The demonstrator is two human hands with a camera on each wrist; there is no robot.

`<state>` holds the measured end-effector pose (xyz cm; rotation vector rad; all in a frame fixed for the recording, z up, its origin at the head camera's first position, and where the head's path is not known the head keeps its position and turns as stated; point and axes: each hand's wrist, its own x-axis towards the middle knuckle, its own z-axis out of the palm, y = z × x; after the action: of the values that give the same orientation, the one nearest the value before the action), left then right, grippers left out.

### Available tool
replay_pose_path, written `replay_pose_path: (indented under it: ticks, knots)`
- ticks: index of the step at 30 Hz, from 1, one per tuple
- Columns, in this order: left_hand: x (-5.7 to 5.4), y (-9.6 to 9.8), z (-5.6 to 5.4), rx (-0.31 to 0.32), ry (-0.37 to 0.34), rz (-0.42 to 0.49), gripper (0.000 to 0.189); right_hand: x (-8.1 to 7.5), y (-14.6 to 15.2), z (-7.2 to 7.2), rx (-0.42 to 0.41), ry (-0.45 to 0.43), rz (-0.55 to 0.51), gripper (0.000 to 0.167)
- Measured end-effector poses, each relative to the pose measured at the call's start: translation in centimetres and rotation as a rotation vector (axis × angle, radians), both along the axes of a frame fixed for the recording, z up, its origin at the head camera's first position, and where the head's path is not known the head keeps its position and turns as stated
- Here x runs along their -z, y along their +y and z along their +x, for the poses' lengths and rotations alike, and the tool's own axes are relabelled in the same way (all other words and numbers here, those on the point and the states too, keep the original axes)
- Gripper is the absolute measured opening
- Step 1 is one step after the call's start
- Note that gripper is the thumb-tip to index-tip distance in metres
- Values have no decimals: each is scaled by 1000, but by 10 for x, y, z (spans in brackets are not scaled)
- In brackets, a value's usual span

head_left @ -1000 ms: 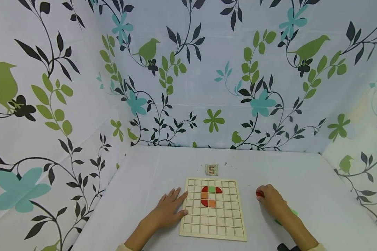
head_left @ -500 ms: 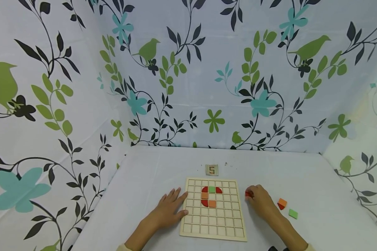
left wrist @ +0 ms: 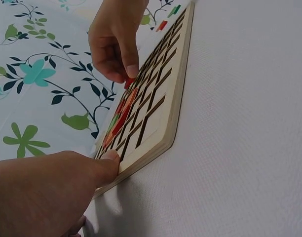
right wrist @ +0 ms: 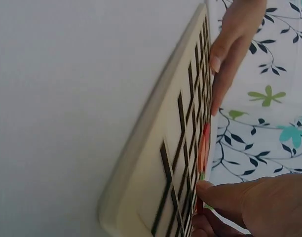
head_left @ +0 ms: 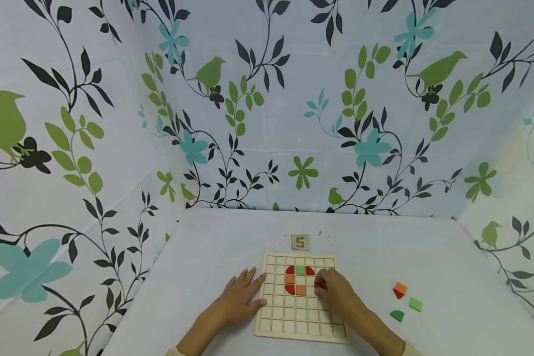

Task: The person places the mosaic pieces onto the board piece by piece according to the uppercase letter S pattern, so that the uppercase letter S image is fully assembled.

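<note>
With your left hand [head_left: 237, 300] resting, fingers spread, at the left edge of the board [head_left: 302, 337] on the bench [head_left: 222, 230], and your right hand [head_left: 337, 292] pinching the red piece [head_left: 319, 285] over its right half, you should align this piece squarely with the grid [head_left: 295, 313] before pressing.

The grid board [head_left: 300, 314] lies on the table [head_left: 222, 227], the pattern card [head_left: 300, 242] behind it. Inlaid tiles [head_left: 300, 290] occupy cells in the board's rear half. Left hand [head_left: 237, 300]: on the left edge. Right hand [head_left: 338, 292]: over the right-hand columns. Loose tiles [head_left: 415, 304]: right of the board.
</note>
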<state>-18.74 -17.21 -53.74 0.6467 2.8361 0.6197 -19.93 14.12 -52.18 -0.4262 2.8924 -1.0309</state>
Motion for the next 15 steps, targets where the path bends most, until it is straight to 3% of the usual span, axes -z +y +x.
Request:
replay_pose_path:
  ticks: [5,15]
  knots:
    - [1,0,0,-3,-5,-4,71,5,-9,2,-87,14,-11,11]
    - [1,-1,-1,-4,-9,-7,72,6,-10,2,-150,63,18,6]
